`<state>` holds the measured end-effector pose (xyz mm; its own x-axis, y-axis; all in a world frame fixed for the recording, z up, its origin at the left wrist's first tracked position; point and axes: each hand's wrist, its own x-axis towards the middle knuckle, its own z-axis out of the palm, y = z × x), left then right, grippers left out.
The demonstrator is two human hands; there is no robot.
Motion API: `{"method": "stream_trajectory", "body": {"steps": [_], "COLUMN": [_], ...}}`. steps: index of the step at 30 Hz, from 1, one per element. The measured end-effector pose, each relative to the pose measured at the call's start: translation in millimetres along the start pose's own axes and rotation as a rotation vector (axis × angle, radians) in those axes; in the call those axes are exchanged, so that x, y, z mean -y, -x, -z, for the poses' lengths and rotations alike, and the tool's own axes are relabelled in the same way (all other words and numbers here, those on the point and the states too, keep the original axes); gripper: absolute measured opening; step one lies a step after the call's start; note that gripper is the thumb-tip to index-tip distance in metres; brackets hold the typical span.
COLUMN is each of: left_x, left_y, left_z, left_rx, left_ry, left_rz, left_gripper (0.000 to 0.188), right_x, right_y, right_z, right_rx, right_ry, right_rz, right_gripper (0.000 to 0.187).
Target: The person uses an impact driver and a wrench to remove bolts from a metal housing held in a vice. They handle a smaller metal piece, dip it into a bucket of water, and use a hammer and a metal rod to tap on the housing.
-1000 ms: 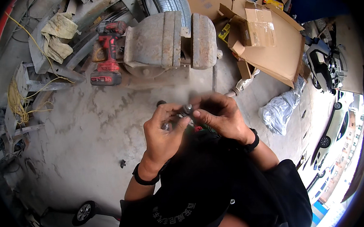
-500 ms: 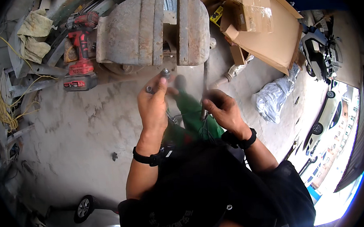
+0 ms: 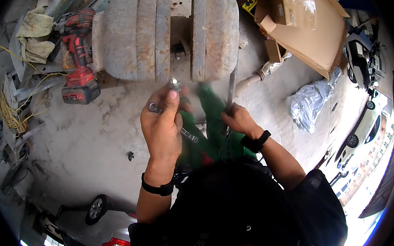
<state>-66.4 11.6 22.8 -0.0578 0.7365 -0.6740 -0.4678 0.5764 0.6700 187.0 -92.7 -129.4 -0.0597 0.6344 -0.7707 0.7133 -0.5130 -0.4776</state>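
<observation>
My left hand (image 3: 161, 125) is closed around a small double-ended wrench (image 3: 188, 135), whose ring end sticks out on the other side of the palm. Between its thumb and fingers, the same hand pinches a small shiny metal fitting (image 3: 175, 84) just below the gap of a large vise (image 3: 125, 41). The vise is grey and worn, with its two thick jaws apart. To the right, my right hand (image 3: 241, 121) wraps around the lower part of a metal bar (image 3: 232, 88), which hangs beside the right jaw (image 3: 214, 44).
A red and black cordless power tool (image 3: 79, 62) lies left of the vise, near a rag (image 3: 36, 36) and a coiled yellow cord (image 3: 13, 113). Cardboard boxes (image 3: 310, 42) and silvery plastic sheeting (image 3: 312, 103) are at right. A parked car (image 3: 95, 235) stands at lower left.
The vise now appears larger and nearer in the view. My right hand's fingers have closed around the bar. The wrench in my left hand shows more fully.
</observation>
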Motion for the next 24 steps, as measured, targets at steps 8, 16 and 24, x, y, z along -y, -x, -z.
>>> {"method": "stream_trajectory", "body": {"steps": [8, 16, 24], "left_x": [3.7, 3.2, 5.4], "left_y": [-4.6, -4.7, -1.6], "left_z": [-2.8, -4.2, -8.5], "left_rx": [-0.026, -0.040, -0.099], "left_ry": [-0.001, 0.021, 0.088], "left_rz": [-0.033, -0.049, -0.078], "left_gripper": [0.026, 0.023, 0.026], "right_x": [-74.8, -91.8, 9.3], "right_y": [-101.8, -206.6, -250.0], "right_z": [-54.7, -56.5, 91.5], "right_rx": [0.047, -0.109, -0.140], "right_ry": [0.023, 0.057, -0.761], "right_rz": [-0.032, -0.021, -0.083], "right_gripper": [0.059, 0.050, 0.036]}}
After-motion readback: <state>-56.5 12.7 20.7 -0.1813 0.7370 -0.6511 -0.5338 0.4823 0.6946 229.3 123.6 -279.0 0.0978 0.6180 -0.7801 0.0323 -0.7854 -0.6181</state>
